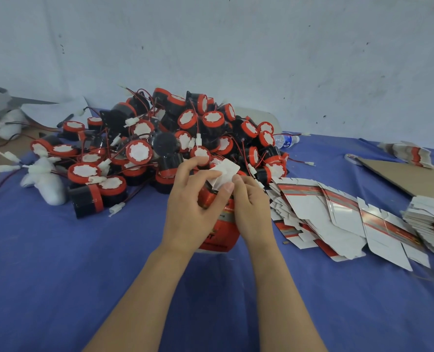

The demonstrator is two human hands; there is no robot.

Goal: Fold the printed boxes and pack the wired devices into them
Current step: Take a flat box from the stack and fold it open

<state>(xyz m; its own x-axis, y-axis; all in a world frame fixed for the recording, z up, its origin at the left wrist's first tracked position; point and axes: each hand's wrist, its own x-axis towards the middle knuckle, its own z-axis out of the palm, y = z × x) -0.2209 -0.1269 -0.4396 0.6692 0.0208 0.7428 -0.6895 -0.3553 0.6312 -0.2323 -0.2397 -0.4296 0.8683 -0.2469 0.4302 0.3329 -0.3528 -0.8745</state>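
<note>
A red printed box (219, 233) stands upright on the blue cloth between my hands, its white top flap (226, 171) raised. My left hand (193, 207) grips the box's left side with the thumb across its top edge. My right hand (252, 207) holds the right side, fingertips pinching at the flap. Behind lies a large pile of wired devices (144, 148): black cylinders with red rims, white caps and red-black wires ending in white plugs. Whether a device sits inside the box is hidden.
Flat unfolded printed boxes (337, 217) fan out to the right, with a thicker stack (429, 219) at the far right edge. A brown cardboard sheet (408, 179) and a water bottle (285, 140) lie behind. White foam pieces (45, 184) lie left. A wall stands close behind.
</note>
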